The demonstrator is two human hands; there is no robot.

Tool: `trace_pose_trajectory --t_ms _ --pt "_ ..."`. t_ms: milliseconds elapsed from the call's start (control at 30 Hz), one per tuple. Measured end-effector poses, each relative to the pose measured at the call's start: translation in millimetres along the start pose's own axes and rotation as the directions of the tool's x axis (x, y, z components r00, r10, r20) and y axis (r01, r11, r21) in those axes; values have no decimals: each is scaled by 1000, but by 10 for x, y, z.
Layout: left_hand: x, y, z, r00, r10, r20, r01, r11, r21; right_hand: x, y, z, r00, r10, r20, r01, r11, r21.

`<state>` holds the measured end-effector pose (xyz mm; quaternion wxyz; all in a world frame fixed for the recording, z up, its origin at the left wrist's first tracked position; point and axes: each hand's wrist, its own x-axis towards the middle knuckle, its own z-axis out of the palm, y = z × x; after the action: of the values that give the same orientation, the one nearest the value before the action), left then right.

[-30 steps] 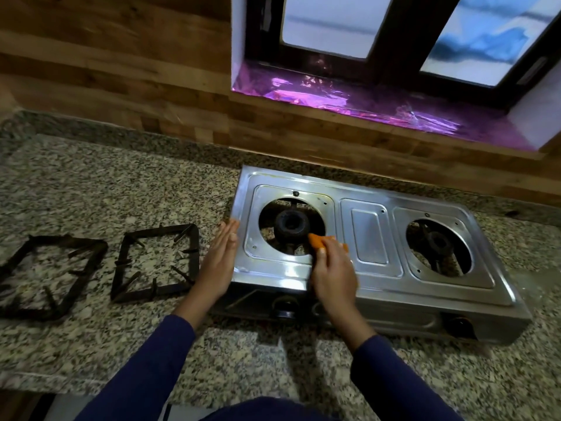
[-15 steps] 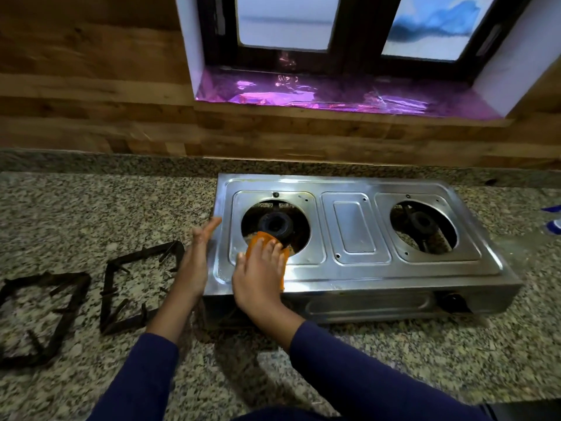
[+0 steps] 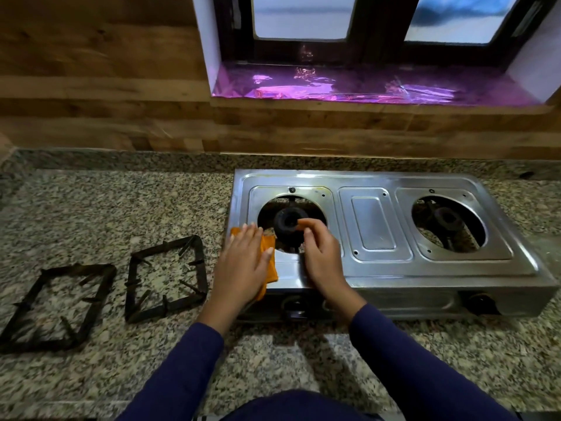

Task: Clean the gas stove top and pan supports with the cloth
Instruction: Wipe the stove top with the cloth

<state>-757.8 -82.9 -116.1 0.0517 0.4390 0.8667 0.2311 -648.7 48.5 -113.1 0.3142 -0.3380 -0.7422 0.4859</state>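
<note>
A steel two-burner gas stove [image 3: 376, 226] sits on the granite counter [image 3: 115, 208] with both pan supports off it. My left hand [image 3: 243, 265] lies flat on the orange cloth [image 3: 269, 259], pressing it onto the stove's front left corner. My right hand [image 3: 321, 256] rests at the front rim of the left burner [image 3: 288, 223] opening, fingers loosely curled with nothing in them and the index finger reaching toward the burner. The two black pan supports lie flat on the counter left of the stove, one close by [image 3: 201, 265] and one further left [image 3: 77, 269].
The right burner [image 3: 447, 218] sits exposed in its opening. Control knobs [image 3: 481, 303] face me on the stove's front. A wooden wall runs behind the counter, with a window sill covered in purple foil [image 3: 364, 89] above the stove.
The orange cloth has passed from my right hand to my left and shifted to the stove's front left corner. My right hand moved right, up to the left burner.
</note>
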Motion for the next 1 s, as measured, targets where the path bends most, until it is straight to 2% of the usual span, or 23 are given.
trace_pose_trajectory --t_ms 67,133,233,367,467,667,800,1000 --pt "-24 6 29 1000 -20 16 17 992 129 -3 60 8 998 -49 -30 49 999 -14" --pt "-51 -53 4 999 -34 34 28 987 159 -19 68 28 996 -89 -8 88 996 -28" --pt "64 -257 -95 999 -35 36 28 985 169 -28 67 31 992 -125 0 125 991 -50" --pt "500 -480 -167 994 -23 102 12 994 105 -13 86 22 995 -96 -32 95 995 -28" --pt "669 -489 -155 992 -6 126 -10 992 129 -20 88 13 995 -90 -46 89 996 -6" --pt "100 -242 -99 986 -68 154 33 975 222 -37 86 20 992 -114 -45 114 993 4" --pt "-369 2 6 993 -47 113 17 967 255 -33 78 18 993 -108 -47 108 994 8" --pt "-51 -89 -19 991 -12 132 -17 976 217 -39 71 10 995 -93 -37 94 996 11"
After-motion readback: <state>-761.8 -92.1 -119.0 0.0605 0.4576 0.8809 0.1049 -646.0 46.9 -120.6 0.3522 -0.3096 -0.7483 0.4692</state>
